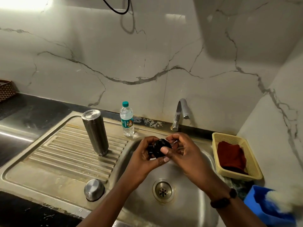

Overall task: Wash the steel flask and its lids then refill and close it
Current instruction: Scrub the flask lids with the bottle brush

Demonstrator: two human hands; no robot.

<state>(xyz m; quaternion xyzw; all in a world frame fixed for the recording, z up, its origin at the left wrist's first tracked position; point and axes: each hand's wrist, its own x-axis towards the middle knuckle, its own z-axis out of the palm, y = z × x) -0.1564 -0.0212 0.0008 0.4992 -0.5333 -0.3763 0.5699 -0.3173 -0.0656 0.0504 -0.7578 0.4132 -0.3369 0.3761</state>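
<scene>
Gripping black lid (159,148) | left hand (146,158), right hand (183,154) fingers curled round it | above sink (188,202)

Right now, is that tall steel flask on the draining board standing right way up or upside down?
Upside down: the steel flask shows its flat closed base on top, mouth end down on the ribbed draining board.

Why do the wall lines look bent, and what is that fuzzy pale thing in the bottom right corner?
Head view: the wide lens bows the wall and counter edges; glare whitens the top left corner; the pale object over the blue tub is too blurred to identify; both hands, left hand and right hand, holding the black lid, are sharp.
</scene>
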